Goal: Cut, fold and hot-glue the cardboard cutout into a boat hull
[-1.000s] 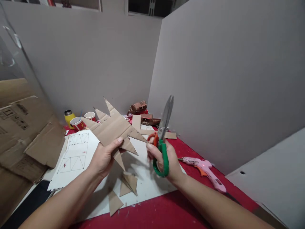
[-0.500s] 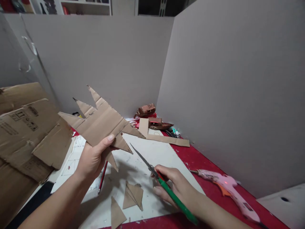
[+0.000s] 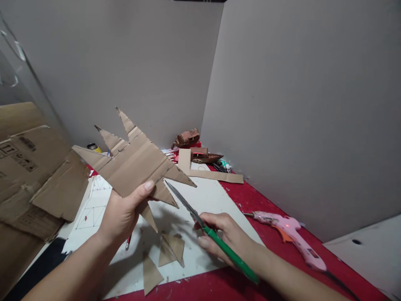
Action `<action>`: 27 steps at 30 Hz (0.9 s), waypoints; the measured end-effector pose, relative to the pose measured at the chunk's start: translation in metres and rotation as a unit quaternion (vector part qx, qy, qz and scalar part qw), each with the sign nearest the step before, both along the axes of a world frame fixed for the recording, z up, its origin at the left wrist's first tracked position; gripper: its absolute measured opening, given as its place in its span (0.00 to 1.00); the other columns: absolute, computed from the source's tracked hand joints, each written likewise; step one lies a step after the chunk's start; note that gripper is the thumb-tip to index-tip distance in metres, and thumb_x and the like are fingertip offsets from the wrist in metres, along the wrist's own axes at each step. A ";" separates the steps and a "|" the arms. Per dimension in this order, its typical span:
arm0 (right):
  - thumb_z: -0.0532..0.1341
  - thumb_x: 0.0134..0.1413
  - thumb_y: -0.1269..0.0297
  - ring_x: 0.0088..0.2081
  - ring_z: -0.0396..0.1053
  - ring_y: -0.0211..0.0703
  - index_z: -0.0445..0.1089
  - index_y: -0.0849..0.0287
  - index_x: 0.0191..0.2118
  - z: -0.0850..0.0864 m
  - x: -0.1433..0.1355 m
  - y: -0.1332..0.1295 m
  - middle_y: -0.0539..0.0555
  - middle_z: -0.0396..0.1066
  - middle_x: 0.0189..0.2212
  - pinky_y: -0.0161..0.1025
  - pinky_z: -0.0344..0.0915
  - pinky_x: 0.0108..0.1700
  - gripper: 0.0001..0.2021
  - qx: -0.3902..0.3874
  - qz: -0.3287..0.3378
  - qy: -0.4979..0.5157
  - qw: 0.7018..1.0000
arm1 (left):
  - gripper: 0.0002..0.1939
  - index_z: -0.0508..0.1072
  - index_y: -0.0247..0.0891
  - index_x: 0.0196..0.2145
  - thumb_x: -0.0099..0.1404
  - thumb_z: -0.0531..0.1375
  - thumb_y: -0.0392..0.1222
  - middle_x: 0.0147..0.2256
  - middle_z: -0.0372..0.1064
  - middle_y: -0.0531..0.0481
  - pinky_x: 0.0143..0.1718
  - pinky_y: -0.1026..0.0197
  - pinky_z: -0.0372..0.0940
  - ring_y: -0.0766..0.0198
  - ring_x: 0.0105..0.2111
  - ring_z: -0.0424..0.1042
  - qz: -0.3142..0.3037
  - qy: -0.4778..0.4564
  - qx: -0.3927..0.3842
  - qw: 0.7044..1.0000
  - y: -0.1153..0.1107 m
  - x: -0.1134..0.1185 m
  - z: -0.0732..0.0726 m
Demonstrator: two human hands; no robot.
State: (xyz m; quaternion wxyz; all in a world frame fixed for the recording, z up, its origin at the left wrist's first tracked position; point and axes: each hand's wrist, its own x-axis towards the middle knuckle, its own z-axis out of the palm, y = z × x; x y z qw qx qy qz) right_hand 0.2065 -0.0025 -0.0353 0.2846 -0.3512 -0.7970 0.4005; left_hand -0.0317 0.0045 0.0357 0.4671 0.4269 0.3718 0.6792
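Observation:
My left hand (image 3: 130, 209) grips a spiky, star-like cardboard piece (image 3: 134, 163) by its lower edge, thumb on top. The piece is tilted above the white sheet, with several pointed tips around it. My right hand (image 3: 222, 234) is closed round green-handled scissors (image 3: 230, 253). Their blades look together, and the tip reaches the notch between two points on the piece's right side. Small cardboard offcuts (image 3: 171, 250) and a triangular scrap (image 3: 152, 274) lie on the white sheet (image 3: 206, 200) below.
A pink glue gun (image 3: 291, 234) with a lit red light lies at the right on the red table (image 3: 269, 209). Large folded cardboard (image 3: 40, 167) fills the left. Behind are an L-shaped cardboard strip (image 3: 213, 174) and brown model boats (image 3: 203, 155). Grey panels rise behind.
The scissors have moved up and left relative to the cardboard piece, their tip now at its notch. The camera view has tilted down and turned slightly right.

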 end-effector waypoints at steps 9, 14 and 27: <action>0.57 0.58 0.48 0.26 0.51 0.36 0.62 0.60 0.30 0.006 -0.003 -0.002 0.46 0.53 0.23 0.33 0.51 0.28 0.18 -0.028 -0.009 0.021 0.999 | 0.34 0.66 0.40 0.59 0.55 0.70 0.38 0.47 0.76 0.45 0.60 0.50 0.61 0.53 0.55 0.69 -0.016 0.036 0.005 0.999 -0.004 0.002 -0.003; 0.58 0.57 0.48 0.26 0.50 0.35 0.61 0.60 0.28 0.005 -0.002 -0.002 0.45 0.52 0.22 0.33 0.50 0.27 0.19 -0.036 -0.011 0.033 0.999 | 0.35 0.66 0.41 0.59 0.56 0.70 0.39 0.49 0.75 0.45 0.58 0.51 0.64 0.53 0.53 0.70 -0.033 0.028 -0.019 0.999 -0.003 0.002 -0.002; 0.59 0.55 0.46 0.25 0.48 0.35 0.60 0.60 0.27 0.009 -0.002 -0.003 0.45 0.50 0.21 0.33 0.49 0.26 0.20 -0.039 -0.005 0.035 0.999 | 0.36 0.64 0.43 0.61 0.56 0.70 0.37 0.48 0.75 0.46 0.52 0.55 0.68 0.55 0.51 0.73 -0.049 0.014 -0.030 0.998 -0.006 0.003 0.003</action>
